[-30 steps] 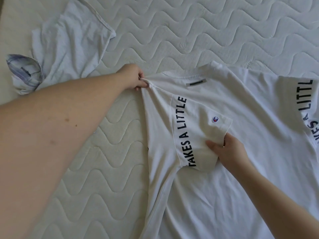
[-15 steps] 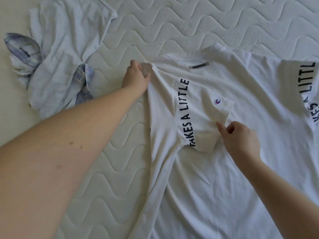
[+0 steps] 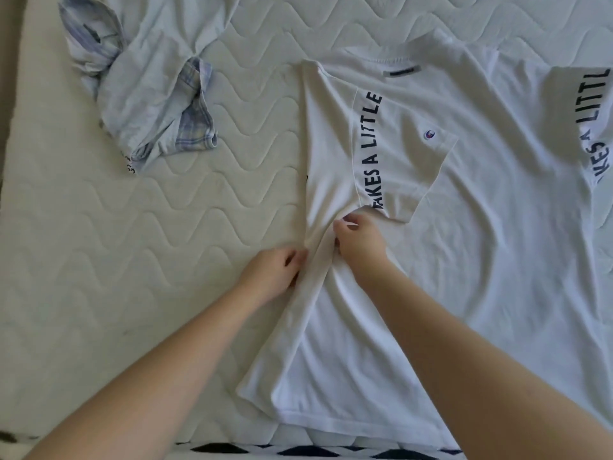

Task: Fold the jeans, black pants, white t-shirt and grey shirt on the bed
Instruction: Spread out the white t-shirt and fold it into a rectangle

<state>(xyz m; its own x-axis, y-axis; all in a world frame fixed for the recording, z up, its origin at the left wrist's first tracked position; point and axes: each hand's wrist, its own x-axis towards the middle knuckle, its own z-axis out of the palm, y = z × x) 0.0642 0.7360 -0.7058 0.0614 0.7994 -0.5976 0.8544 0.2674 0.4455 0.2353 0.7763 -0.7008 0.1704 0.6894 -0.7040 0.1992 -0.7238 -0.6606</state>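
White t-shirt (image 3: pixel 464 260) lies spread flat on the bed (image 3: pixel 116 244), back side up, collar and neck label toward the far edge, hem at the near edge. Its left side is folded inward: the left sleeve (image 3: pixel 398 147) lies flat on the shirt body, black lettering "TAKES A LITTLE" running down it, small round logo near the cuff. Other sleeve (image 3: pixel 597 127) shows the same lettering at the right frame edge, partly cut off.

Both hands are at the folded left edge, about mid-height of the shirt. Left hand (image 3: pixel 272 277) has curled fingers on the outer edge of the fold, pinching the fabric there. Right hand (image 3: pixel 360 244) sits just beside it, further in on the shirt, fingers curled and gripping a bunch of cloth right under the sleeve's lower corner. Fabric between the two hands is gathered into creases.

Grey shirt (image 3: pixel 149 78) lies crumpled at the far left of the bed, well apart from the t-shirt, checked lining showing at collar and cuff.

Bed surface is a quilted white mattress cover with a wavy stitch pattern. A dark-and-white patterned strip (image 3: pixel 298 449) shows along the near edge.
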